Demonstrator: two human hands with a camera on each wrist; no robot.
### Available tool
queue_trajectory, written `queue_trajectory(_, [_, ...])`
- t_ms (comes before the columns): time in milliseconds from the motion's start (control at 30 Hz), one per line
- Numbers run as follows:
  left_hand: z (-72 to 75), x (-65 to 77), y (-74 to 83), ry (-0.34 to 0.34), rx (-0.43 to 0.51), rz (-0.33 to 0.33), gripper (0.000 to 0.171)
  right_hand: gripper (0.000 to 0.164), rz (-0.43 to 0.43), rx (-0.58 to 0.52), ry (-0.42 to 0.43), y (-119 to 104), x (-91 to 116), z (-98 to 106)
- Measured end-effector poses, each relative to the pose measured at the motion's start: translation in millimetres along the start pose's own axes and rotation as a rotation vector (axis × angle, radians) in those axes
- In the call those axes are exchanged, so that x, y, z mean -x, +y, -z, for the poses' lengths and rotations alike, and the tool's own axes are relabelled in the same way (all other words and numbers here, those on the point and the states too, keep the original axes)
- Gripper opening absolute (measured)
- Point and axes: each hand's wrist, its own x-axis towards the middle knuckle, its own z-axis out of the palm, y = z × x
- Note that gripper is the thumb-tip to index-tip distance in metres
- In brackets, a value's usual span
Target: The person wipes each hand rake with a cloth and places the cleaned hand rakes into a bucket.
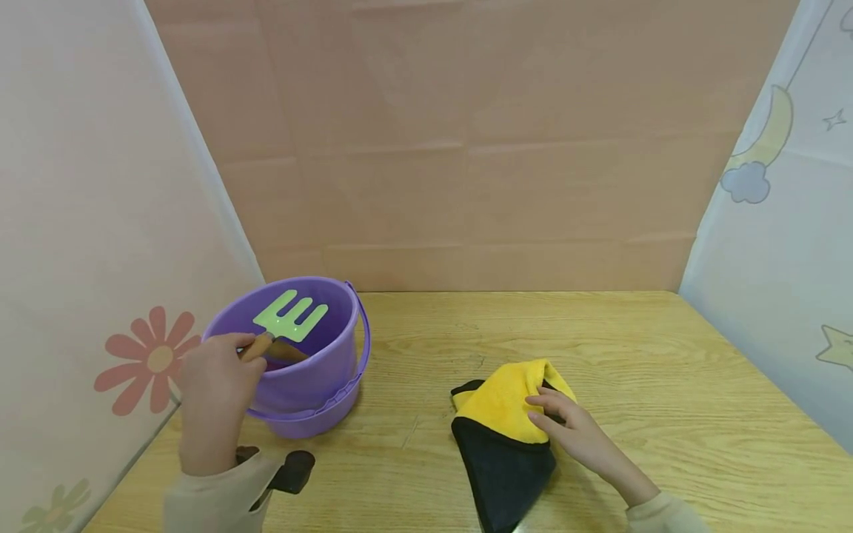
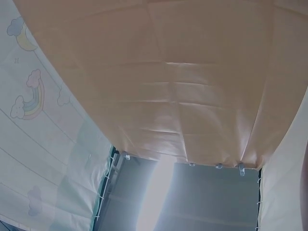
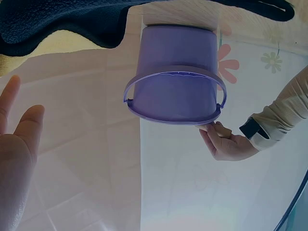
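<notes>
My left hand [image 1: 216, 392] pinches the wooden handle of a small hand fork [image 1: 288, 318] with a light green, three-tined head. The fork is held over the mouth of a purple bucket [image 1: 326, 370], its tines pointing away from me. Inside the bucket, part of another wooden handle [image 1: 288, 351] shows below the fork. At the right, my right hand [image 1: 580, 433] has its fingertips at the edge of a crumpled yellow and black cloth [image 1: 503, 403]. In the right wrist view this hand [image 3: 19, 159] has its fingers spread apart, with the dark cloth [image 3: 72, 24] beyond them.
The wooden table [image 1: 413, 488] carries the bucket at left and the cloth at centre right. A brown sheet [image 1: 466, 148] hangs behind, with pale printed sheets [image 1: 80, 185] on both sides. The bucket's carrying handle [image 1: 365, 333] hangs down its side. The left wrist view shows only sheets and a ceiling light.
</notes>
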Motion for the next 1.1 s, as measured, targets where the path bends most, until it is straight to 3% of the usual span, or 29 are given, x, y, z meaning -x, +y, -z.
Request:
queue_trajectory(267, [-9.2,-1.2,4.9,0.137,0.089,-0.059,0.020,0.042,-0.041,-0.045,-0.032,-3,1,1])
queue_trajectory(367, [-11.2,-2.7,5.7,0.146,0.116,-0.060,0.017,0.041,-0.034,-0.045,-0.033,-4,2,1])
queue_trajectory(700, [-19.0,-10.7,6.7,0.044,0.150,-0.082,0.023,0.039,-0.024,-0.052,-0.034,-4,3,0])
queue_trajectory(967, [-28.8,-13.6,9.3,0.047,0.151,-0.138,0.019,0.039,-0.029,-0.044,-0.023,-3,3,-1])
queue_trajectory(1100, [-31.6,-13.5,10.9,0.040,0.151,-0.132,0.020,0.039,-0.024,-0.044,-0.019,-3,2,-2])
